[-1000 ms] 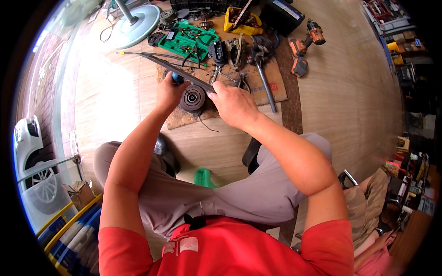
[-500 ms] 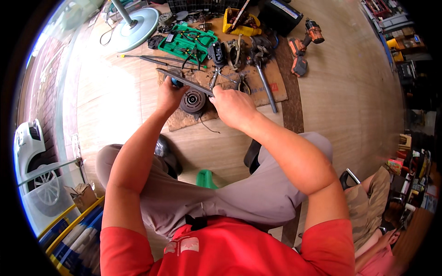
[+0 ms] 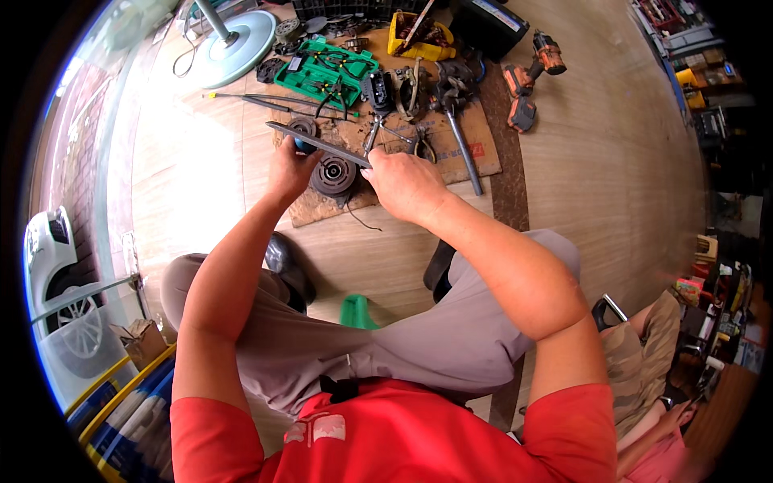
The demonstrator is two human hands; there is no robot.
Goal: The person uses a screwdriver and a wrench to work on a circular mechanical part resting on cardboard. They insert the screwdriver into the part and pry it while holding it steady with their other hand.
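A long dark flat file (image 3: 336, 150) lies slanted across the top of a small round metal part (image 3: 303, 126) that has a blue side. My right hand (image 3: 405, 185) is closed around the file's near right end. The round part sits in the fingers of my left hand (image 3: 291, 171), which are wrapped about it; the file hides some of it. Just below the file, a ringed, grooved pulley (image 3: 333, 174) rests on the cardboard sheet (image 3: 310, 211), a thin wire trailing from it. Pliers (image 3: 422, 146) lie right of the file.
Beyond my hands are an open green tool case (image 3: 328, 74), a yellow container (image 3: 421, 40), a black battery (image 3: 489, 29) and a metal tube (image 3: 462, 153). A cordless drill (image 3: 533, 68) lies at right, near a seated person (image 3: 644, 362). A fan base (image 3: 233, 50) stands far left.
The file has slid slightly leftward over the round part, showing more of that part behind it. The whole view has shifted a little; both hands keep their grip.
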